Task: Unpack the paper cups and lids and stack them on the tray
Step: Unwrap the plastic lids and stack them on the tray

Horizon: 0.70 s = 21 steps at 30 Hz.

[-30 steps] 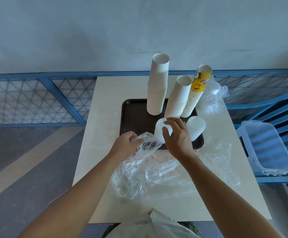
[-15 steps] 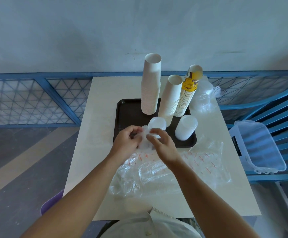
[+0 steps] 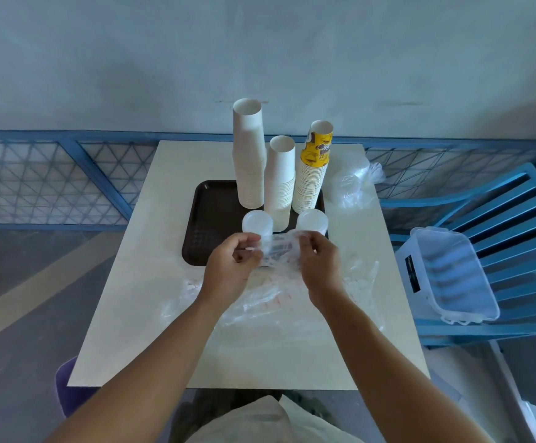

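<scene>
A dark brown tray (image 3: 210, 215) lies on the pale table. On it stand two tall stacks of white paper cups (image 3: 249, 155) (image 3: 280, 180) and a stack topped by a yellow printed cup (image 3: 314, 167). Two short stacks of clear lids (image 3: 257, 222) (image 3: 312, 220) sit at the tray's near edge. My left hand (image 3: 228, 270) and my right hand (image 3: 319, 266) each pinch an end of a clear plastic wrapper (image 3: 279, 251), stretched between them just in front of the lids.
Crumpled clear plastic bags (image 3: 260, 302) lie on the table near me. Another bag with lids (image 3: 354, 180) rests at the back right. A clear plastic bin (image 3: 449, 276) sits on a blue chair (image 3: 516, 219) at right. A blue railing (image 3: 68, 174) runs behind.
My right hand left the lid stack and joined the left on the wrapper. Both hands have pulled apart, stretching the plastic between them.
</scene>
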{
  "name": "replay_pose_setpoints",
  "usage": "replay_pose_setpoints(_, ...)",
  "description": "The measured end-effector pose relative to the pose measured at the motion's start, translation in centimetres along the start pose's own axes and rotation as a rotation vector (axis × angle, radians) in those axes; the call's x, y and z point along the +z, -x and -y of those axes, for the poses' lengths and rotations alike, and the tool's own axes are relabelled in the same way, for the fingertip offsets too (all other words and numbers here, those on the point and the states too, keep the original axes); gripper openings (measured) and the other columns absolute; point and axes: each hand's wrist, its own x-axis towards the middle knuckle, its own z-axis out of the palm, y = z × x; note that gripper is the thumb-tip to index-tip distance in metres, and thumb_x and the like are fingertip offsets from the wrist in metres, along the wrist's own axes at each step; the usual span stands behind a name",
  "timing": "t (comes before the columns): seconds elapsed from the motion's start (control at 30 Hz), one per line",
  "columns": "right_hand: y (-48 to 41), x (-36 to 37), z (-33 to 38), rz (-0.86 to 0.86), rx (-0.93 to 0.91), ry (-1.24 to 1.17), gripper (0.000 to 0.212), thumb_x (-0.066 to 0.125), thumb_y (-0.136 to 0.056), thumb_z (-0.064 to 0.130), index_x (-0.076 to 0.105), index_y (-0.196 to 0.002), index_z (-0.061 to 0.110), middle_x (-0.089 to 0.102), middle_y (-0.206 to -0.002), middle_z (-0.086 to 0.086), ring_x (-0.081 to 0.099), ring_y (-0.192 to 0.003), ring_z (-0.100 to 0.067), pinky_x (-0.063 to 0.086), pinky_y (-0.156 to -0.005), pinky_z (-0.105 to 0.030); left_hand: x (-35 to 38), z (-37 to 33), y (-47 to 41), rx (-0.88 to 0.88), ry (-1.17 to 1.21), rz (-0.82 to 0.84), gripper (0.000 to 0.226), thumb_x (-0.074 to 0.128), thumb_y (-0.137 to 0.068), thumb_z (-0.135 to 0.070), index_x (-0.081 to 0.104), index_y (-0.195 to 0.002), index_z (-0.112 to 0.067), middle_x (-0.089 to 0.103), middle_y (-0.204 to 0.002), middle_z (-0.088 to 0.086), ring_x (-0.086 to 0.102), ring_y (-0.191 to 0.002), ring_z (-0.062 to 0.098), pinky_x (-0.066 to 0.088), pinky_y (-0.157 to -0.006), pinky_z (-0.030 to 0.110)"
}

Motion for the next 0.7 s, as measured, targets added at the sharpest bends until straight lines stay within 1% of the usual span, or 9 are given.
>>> replay_pose_setpoints(0.1, 0.4, -2.5, 0.0, 0.046, -0.054, -0.006, 0.027, 0.055, -0.106, 0.022, 0.073, -0.093, 0.036, 0.071, -0.075, 0.012, 0.066, -0.07, -0.007, 0.051, -0.06, -0.026, 2.2, -0.1, 0.9, -0.007, 0.057, 0.017, 0.036, 0.076, -0.096, -0.02, 0.069, -0.128, -0.034, 0.076, -0.115, -0.018, 0.073, -0.105, 0.005, 0.059, -0.088, 0.024)
replay_pose_setpoints(0.17, 0.8, -3.8, -0.2, 0.108, -0.109, 0.026, 0.027, 0.055, -0.107, 0.023, 0.071, -0.095, 0.041, 0.072, -0.078, 0.017, 0.066, -0.07, -0.002, 0.05, -0.063, -0.021, 3.5, -0.6, 1.6, -0.107, 0.24, 0.053, 0.04, 0.074, -0.098, -0.023, 0.065, -0.137, -0.029, 0.075, -0.121, -0.012, 0.071, -0.113, 0.007, 0.057, -0.097, 0.027)
replay_pose_setpoints(0.27, 0.9, -5.1, -0.9, 0.21, -0.146, 0.066, 0.019, 0.057, -0.105, 0.031, 0.068, -0.107, 0.046, 0.07, -0.079, -0.005, 0.062, -0.066, -0.023, 0.052, -0.063, -0.026, 4.9, -0.2, 1.8, -0.212, 0.204, 0.14, 0.033, 0.07, -0.101, -0.021, 0.068, -0.133, -0.013, 0.073, -0.122, 0.002, 0.069, -0.111, 0.015, 0.055, -0.103, 0.034)
replay_pose_setpoints(0.33, 0.6, -5.8, -1.8, 0.22, -0.151, 0.122, 0.021, 0.06, -0.102, 0.03, 0.067, -0.115, 0.045, 0.063, -0.08, -0.015, 0.052, -0.062, -0.025, 0.05, -0.059, -0.028, 5.8, 0.1, 2.0, -0.383, 0.187, 0.153, 0.022, 0.072, -0.099, -0.026, 0.076, -0.114, -0.01, 0.077, -0.106, 0.009, 0.07, -0.091, 0.018, 0.059, -0.091, 0.036)
replay_pose_setpoints(0.37, 0.4, -6.0, -2.2, 0.197, -0.134, 0.132, 0.023, 0.061, -0.101, 0.026, 0.068, -0.114, 0.043, 0.062, -0.079, -0.012, 0.049, -0.06, -0.02, 0.048, -0.056, -0.025, 6.0, 0.3, 2.1, -0.404, 0.123, 0.143, 0.018, 0.071, -0.1, -0.027, 0.078, -0.106, -0.01, 0.077, -0.095, 0.008, 0.068, -0.08, 0.018, 0.06, -0.083, 0.036)
replay_pose_setpoints(0.47, -0.1, -6.7, -2.6, 0.053, 0.003, 0.043, 0.028, 0.055, -0.101, 0.011, 0.074, -0.102, 0.032, 0.056, -0.069, -0.002, 0.046, -0.057, -0.011, 0.043, -0.051, -0.021, 6.2, 0.8, 2.4, -0.265, -0.077, -0.001, 0.022, 0.063, -0.104, -0.026, 0.073, -0.093, -0.01, 0.065, -0.07, 0.002, 0.057, -0.059, 0.013, 0.054, -0.062, 0.032)
replay_pose_setpoints(0.57, -0.7, -7.5, -3.1, -0.093, 0.141, -0.057, 0.031, 0.053, -0.1, 0.005, 0.076, -0.094, 0.024, 0.069, -0.077, 0.003, 0.057, -0.068, -0.016, 0.051, -0.063, -0.029, 5.9, 0.9, 2.9, -0.135, -0.108, -0.137, 0.027, 0.058, -0.106, -0.026, 0.067, -0.087, -0.009, 0.062, -0.063, 0.003, 0.052, -0.048, 0.013, 0.047, -0.052, 0.03)
replay_pose_setpoints(0.63, -0.9, -7.8, -3.2, -0.153, 0.176, -0.07, 0.029, 0.053, -0.1, 0.007, 0.076, -0.094, 0.023, 0.073, -0.089, 0.0, 0.064, -0.077, -0.021, 0.058, -0.075, -0.039, 5.6, 1.2, 3.1, -0.045, -0.184, -0.186, 0.027, 0.056, -0.107, -0.027, 0.064, -0.086, -0.012, 0.062, -0.062, 0.004, 0.052, -0.045, 0.011, 0.046, -0.05, 0.028)
replay_pose_setpoints(0.7, -0.7, -7.7, -3.4, -0.116, 0.153, -0.084, 0.017, 0.059, -0.099, 0.022, 0.075, -0.097, 0.025, 0.071, -0.1, -0.008, 0.066, -0.079, -0.019, 0.059, -0.072, -0.039, 5.3, 1.6, 3.3, 0.009, -0.213, -0.214, 0.027, 0.057, -0.107, -0.03, 0.064, -0.086, -0.015, 0.062, -0.061, 0.001, 0.053, -0.046, 0.011, 0.047, -0.052, 0.03)
